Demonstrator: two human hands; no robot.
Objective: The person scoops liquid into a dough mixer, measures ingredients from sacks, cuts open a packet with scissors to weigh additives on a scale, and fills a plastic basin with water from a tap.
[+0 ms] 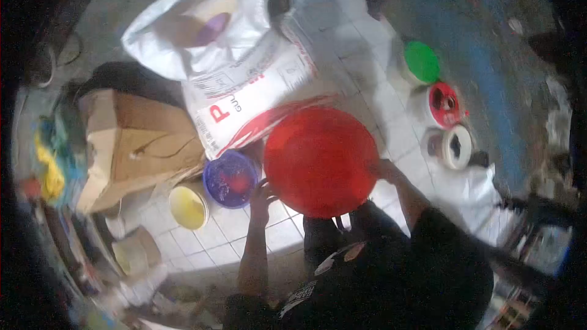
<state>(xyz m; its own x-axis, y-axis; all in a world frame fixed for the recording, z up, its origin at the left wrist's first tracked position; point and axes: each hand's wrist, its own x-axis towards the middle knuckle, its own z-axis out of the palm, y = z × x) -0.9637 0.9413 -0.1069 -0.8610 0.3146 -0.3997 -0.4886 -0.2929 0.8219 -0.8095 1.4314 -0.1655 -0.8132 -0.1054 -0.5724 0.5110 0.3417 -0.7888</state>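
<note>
A large round red plastic basin (pixel 321 162) is held in front of my body, above the tiled floor. My left hand (pixel 262 194) grips its left rim, fingers curled at the edge. On the opposite side my right hand (pixel 386 170) is closed on the rim, its fingers partly hidden. Just beyond the basin stands a big white sack (pixel 247 82) with red print, its mouth rolled open. Inside the sack there is pale content and a purple object (pixel 213 29), too blurred to name. Close to my left hand is a purple-blue tub (pixel 214 184) with something red in it.
A yellow-lined pail (pixel 188 208) and a cardboard box (pixel 143 137) stand at left. Along the right are a green-topped container (pixel 422 62), a red-rimmed one (pixel 444 105) and a white one (pixel 457 146). A white bag (pixel 474 189) lies near them on the tiled floor (pixel 361 43).
</note>
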